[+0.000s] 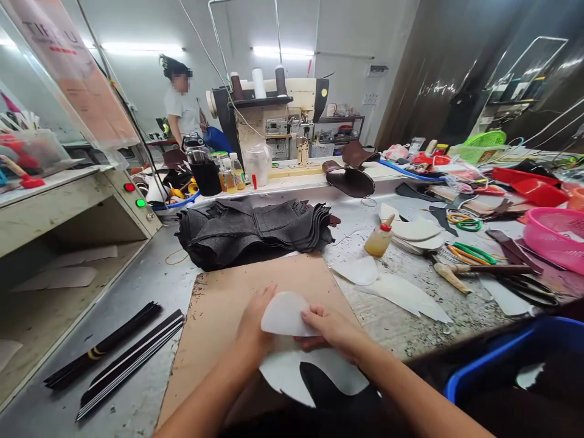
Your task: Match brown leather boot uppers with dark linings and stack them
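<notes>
The left hand (pixel 253 325) and right hand (pixel 331 328) each pinch an edge of one white piece (pixel 285 313) over the board (pixel 219 304) (a larger sheet (pixel 283 371) lies under it). Beyond them, the dark stack (pixel 255 231) looks untouched: most work seems left.

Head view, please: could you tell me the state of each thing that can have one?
white piece: held over the cardboard by left hand and right hand.
glue bottle: standing, red cap on.
dark fabric stack: piled, lying flat.
green lamp: lit.
</notes>
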